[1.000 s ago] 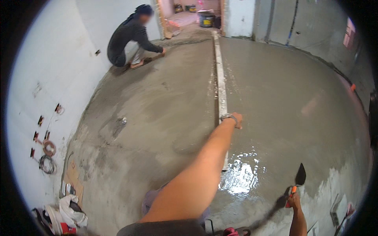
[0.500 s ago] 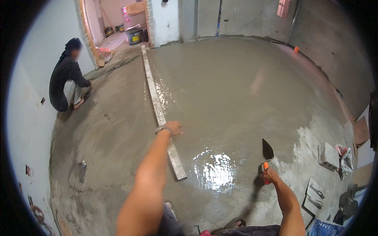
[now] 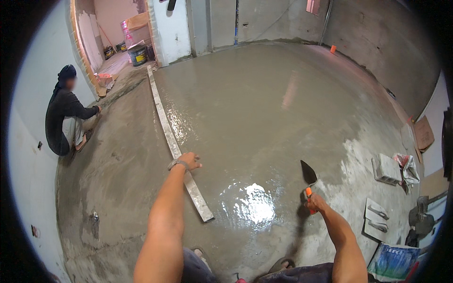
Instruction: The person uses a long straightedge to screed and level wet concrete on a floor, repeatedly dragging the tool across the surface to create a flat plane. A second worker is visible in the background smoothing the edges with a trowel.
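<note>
A long grey straightedge (image 3: pixel 163 119) lies on the wet cement floor (image 3: pixel 236 108), running from near the doorway toward me. My left hand (image 3: pixel 189 161), a band at its wrist, reaches over the straightedge's nearer part. Its fingers are spread; whether they touch the straightedge I cannot tell. In my right hand (image 3: pixel 315 203) is a pointing trowel (image 3: pixel 308 172), gripped by its orange handle. The dark blade points away from me and appears held above the floor, beside a paler patch of cement.
Another person (image 3: pixel 68 113) squats by the left wall. A bucket (image 3: pixel 137 55) stands in the doorway. To my right are a grey block (image 3: pixel 387 168), two flat floats (image 3: pixel 376 221) and a blue-green bag (image 3: pixel 394 259). An orange pipe stub (image 3: pixel 333 49) rises near the far wall.
My view has turned slightly right, so the scene sits farther left. The fingers of my left hand look more spread. My right hand still holds the trowel.
</note>
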The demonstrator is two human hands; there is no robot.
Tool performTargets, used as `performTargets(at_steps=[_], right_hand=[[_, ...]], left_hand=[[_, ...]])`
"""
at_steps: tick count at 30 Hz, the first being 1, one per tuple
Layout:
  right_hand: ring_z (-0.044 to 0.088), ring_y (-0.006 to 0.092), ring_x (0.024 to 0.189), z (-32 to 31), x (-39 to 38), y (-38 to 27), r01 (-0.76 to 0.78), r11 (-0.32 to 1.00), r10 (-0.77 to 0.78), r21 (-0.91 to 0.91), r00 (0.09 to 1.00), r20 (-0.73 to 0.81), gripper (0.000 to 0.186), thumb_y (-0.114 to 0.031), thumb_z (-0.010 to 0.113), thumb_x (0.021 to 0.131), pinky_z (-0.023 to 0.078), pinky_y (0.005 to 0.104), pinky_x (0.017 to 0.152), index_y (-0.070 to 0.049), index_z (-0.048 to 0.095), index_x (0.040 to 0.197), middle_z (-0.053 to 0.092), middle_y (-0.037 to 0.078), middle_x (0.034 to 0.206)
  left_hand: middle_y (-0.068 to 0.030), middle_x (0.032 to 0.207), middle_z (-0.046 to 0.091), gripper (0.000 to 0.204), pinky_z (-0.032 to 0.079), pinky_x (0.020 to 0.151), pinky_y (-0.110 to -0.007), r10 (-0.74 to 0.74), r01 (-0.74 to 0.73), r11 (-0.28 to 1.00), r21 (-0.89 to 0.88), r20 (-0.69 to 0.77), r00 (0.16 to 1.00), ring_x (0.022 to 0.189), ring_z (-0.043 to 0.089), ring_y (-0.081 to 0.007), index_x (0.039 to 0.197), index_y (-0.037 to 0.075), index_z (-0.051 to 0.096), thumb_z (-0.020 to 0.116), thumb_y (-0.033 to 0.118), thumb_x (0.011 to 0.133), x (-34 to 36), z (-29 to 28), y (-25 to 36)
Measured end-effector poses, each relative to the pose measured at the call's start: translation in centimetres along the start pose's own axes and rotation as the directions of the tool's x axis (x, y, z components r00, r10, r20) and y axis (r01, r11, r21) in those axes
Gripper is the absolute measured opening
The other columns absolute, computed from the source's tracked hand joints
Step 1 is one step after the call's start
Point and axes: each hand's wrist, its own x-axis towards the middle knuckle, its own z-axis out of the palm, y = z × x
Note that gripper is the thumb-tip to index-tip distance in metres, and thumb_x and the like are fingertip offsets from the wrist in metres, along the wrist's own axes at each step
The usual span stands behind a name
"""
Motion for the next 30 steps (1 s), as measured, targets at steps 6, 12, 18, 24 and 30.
performTargets(at_steps=[6, 12, 18, 24, 30], right_hand=[[0.065, 0.0372, 0.081, -0.9, -0.6, -1.2, -0.059, 0.995, 0.057, 0.076, 0.998, 0.033, 0.033, -0.029, 0.067, 0.073, 0.052, 0.0442, 0.07, 0.001, 0.065, 0.087, 0.065, 0.024, 0.085], [0.064, 0.0368, 0.086, -0.3, -0.4, -0.1, -0.041, 0.999, 0.041, 0.013, 0.999, -0.012, 0.035, -0.031, 0.067, 0.073, 0.052, 0.0434, 0.073, -0.001, 0.065, 0.089, 0.065, 0.024, 0.09], [0.064, 0.0368, 0.089, -1.9, -1.4, -2.6, -0.068, 0.996, 0.067, 0.053, 0.998, 0.014, 0.035, -0.031, 0.066, 0.074, 0.052, 0.0437, 0.075, -0.002, 0.064, 0.092, 0.065, 0.023, 0.092], [0.064, 0.0384, 0.084, -1.8, -1.4, -1.2, -0.08, 0.994, 0.079, 0.079, 0.997, 0.014, 0.045, -0.036, 0.071, 0.071, 0.052, 0.0446, 0.07, 0.004, 0.061, 0.09, 0.065, 0.024, 0.084], [0.065, 0.0358, 0.077, -1.8, -1.3, -1.9, -0.071, 0.993, 0.069, 0.092, 0.997, 0.017, 0.041, -0.035, 0.073, 0.07, 0.051, 0.0442, 0.066, 0.003, 0.061, 0.082, 0.065, 0.022, 0.078]], left_hand=[[-0.0125, 0.116, 0.063, 0.05, 0.04, 0.102, -0.04, -0.024, 0.024, 0.999, -0.027, 0.012, 1.0, 0.117, 0.053, -0.0307, 0.124, 0.016, 0.059, 0.071, 0.032, 0.077, 0.0, -0.1, -0.3], [-0.0132, 0.117, 0.062, 0.049, 0.041, 0.101, -0.04, -0.009, 0.01, 0.999, -0.035, 0.007, 1.0, 0.116, 0.054, -0.0309, 0.122, 0.015, 0.06, 0.071, 0.032, 0.077, 0.2, -0.1, 0.3], [-0.0132, 0.117, 0.062, 0.05, 0.04, 0.102, -0.04, -0.008, 0.008, 0.999, -0.034, 0.003, 1.0, 0.116, 0.054, -0.0312, 0.121, 0.015, 0.061, 0.071, 0.033, 0.076, 0.4, 0.2, -0.9], [-0.015, 0.109, 0.066, 0.054, 0.046, 0.094, -0.038, 0.085, -0.081, 0.994, 0.072, -0.047, 0.995, 0.106, 0.06, -0.0312, 0.123, 0.012, 0.059, 0.068, 0.039, 0.077, 0.7, 0.7, -0.5], [-0.0154, 0.108, 0.066, 0.053, 0.046, 0.093, -0.039, 0.089, -0.086, 0.994, 0.071, -0.043, 0.995, 0.105, 0.061, -0.0309, 0.123, 0.012, 0.059, 0.069, 0.038, 0.077, 0.9, 1.1, -1.1]])
